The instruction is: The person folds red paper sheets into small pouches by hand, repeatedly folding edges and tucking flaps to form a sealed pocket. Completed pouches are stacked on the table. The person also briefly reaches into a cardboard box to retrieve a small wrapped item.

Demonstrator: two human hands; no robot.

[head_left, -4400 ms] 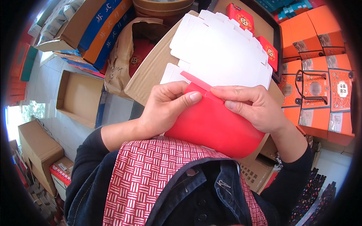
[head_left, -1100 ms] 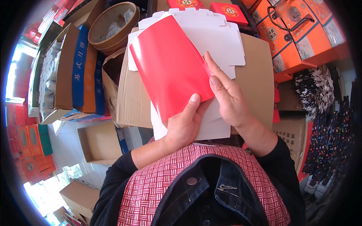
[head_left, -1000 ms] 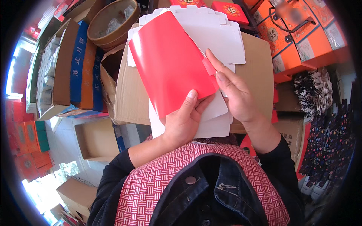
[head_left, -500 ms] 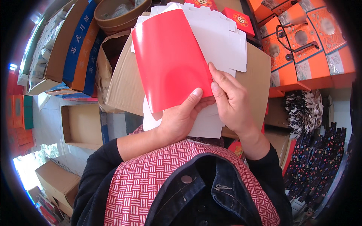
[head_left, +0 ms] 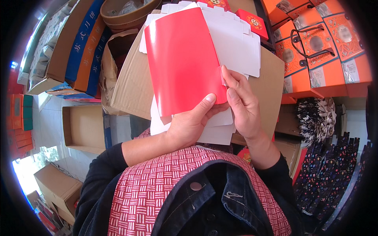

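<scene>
A glossy red card sheet [head_left: 183, 59], seemingly a flat box blank with a white reverse, lies tilted in front of me. My left hand [head_left: 193, 120] grips its lower edge, thumb on top and fingers underneath. At the right edge, my right hand [head_left: 244, 100] has its bent fingers and thumb against a narrow folded flap [head_left: 223, 76]. Part of the flap is hidden by those fingers. Beneath the red sheet, several white flat box blanks [head_left: 232, 49] are stacked on a brown cardboard sheet [head_left: 267, 86].
Orange gift boxes [head_left: 315, 43] with a dark handle stand at the right. Red boxes [head_left: 252, 23] lie behind the stack. Blue and orange cartons [head_left: 84, 43] and a round tub [head_left: 128, 17] are at the left, above a shallow cardboard tray [head_left: 84, 128]. Dark floral strips [head_left: 327, 169] hang lower right.
The red sheet has shifted slightly right in view. My right fingers have spread a little along its edge, and the flap there now stands out more.
</scene>
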